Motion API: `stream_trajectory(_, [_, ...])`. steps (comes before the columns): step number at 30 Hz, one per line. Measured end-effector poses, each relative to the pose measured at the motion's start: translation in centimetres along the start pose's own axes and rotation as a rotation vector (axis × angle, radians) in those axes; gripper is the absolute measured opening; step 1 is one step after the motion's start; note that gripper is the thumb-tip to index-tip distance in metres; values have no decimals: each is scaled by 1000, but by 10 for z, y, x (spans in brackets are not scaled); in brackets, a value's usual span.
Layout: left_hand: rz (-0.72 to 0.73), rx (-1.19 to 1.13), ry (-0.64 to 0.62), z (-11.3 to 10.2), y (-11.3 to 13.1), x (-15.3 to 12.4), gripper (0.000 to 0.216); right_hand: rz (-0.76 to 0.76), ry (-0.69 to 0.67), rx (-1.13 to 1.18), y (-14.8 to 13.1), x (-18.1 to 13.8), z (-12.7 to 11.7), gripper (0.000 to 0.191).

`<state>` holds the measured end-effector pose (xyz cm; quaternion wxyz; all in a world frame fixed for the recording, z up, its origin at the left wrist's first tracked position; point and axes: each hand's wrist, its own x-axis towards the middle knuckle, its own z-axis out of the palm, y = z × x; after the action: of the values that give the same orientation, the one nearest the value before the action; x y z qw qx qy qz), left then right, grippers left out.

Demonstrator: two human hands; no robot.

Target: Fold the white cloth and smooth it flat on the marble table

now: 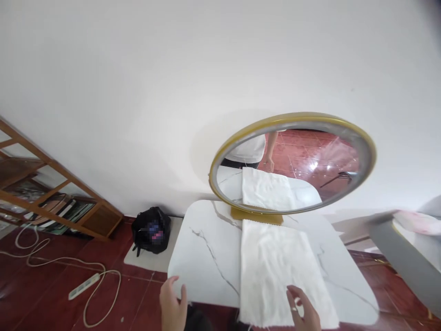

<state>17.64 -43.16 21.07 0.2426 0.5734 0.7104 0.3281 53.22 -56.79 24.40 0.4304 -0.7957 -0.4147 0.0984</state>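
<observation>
A white cloth (pixel 277 271) lies spread and slightly wrinkled on a white table (pixel 203 257) with grey marble veins, its near end hanging over the front edge. My left hand (pixel 173 305) is by the table's front left corner, thumb and fingers apart, holding nothing. Over the cloth's lower right part is my right hand (pixel 305 312), fingers loosely bent and apart, with nothing visible in it; whether it touches the cloth I cannot tell. An oval mirror (pixel 291 117) with a gold rim stands on a gold base (pixel 257 216) just behind the cloth and reflects it.
To the left, a black bag (pixel 151 230) rests on a pale mat on the red tiled floor. A power strip (pixel 83 286) and its looped cord lie farther left, near a wooden shelf (pixel 65 186). A grey padded seat (pixel 406 257) stands at the right.
</observation>
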Motion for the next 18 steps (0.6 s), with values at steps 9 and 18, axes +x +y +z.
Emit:
stream_trajectory(9, [450,13,-657,71,161,-48,33,-134,-41,-163,71,17,-58,51])
stream_trajectory(18, [678,303,-996,120,132,-55,61,-340,-10,-141,74,48,18,43])
